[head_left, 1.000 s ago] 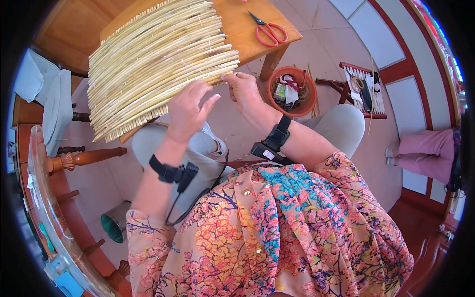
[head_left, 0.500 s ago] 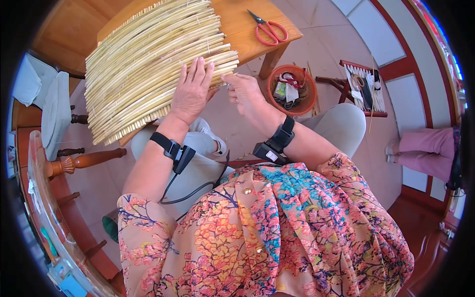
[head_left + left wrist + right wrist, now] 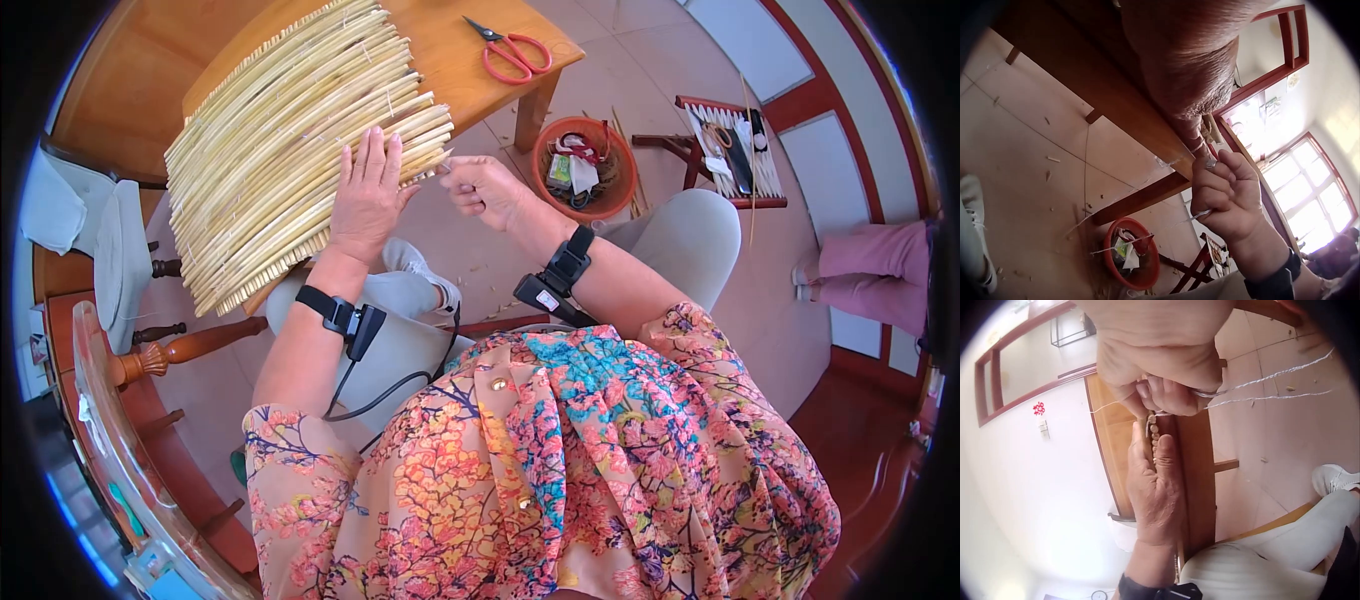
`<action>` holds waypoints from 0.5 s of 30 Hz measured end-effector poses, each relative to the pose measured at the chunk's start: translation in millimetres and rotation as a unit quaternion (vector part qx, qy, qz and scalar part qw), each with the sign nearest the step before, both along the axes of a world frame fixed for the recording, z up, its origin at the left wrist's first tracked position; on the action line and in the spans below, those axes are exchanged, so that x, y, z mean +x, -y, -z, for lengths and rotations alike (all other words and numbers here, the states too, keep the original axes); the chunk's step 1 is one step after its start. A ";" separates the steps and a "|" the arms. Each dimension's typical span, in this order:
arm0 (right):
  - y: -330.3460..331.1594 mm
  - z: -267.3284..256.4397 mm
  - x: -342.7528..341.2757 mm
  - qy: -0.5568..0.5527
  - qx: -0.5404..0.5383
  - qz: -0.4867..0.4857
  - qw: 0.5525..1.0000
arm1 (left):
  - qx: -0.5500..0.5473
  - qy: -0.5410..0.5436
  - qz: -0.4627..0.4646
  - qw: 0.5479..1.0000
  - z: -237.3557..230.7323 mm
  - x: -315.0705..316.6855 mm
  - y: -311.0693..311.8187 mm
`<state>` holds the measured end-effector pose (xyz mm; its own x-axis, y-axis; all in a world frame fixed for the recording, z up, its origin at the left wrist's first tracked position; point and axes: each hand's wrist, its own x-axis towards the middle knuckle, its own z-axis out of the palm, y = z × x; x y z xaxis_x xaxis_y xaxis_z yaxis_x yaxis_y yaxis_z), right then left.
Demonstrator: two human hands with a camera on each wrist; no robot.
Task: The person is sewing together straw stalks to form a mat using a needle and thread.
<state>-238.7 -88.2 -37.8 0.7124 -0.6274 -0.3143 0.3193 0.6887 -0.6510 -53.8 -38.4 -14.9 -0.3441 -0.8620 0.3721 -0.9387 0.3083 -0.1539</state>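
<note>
A mat of pale plant stalks (image 3: 300,150) bound with white thread lies on the wooden table, its near edge overhanging. My left hand (image 3: 367,195) rests on this edge with straight fingers over the top; in the right wrist view, the row of stalk ends (image 3: 1154,434) runs between fingers and thumb. At the mat's near right corner, my right hand (image 3: 487,190) curls its fingers round white thread (image 3: 1272,378). Two strands trail from this hand in the right wrist view. A ring (image 3: 1211,165) shows on one right finger in the left wrist view.
Red-handled scissors (image 3: 516,57) lie on the wooden table (image 3: 450,50). On the floor beyond my right knee stand an orange basin (image 3: 620,185) with scraps and a folding stool (image 3: 735,150) bearing tools. Chairs stand at left; another person's pink-trousered legs (image 3: 875,275) are at right.
My left hand has gone from raised above the mat's near edge to resting on it. The right hand stays at the corner, drawn slightly away from it. The head view has shifted a little.
</note>
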 end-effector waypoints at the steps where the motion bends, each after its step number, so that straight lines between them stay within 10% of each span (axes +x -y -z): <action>1: -0.9 2.0 0.1 0.003 0.001 0.001 1.000 | 0.000 0.004 -0.004 1.000 -0.1 0.2 -0.9; 15: -5.4 8.3 16.5 -0.106 -0.056 0.089 0.989 | -0.007 0.016 0.009 1.000 -8.4 0.8 -7.5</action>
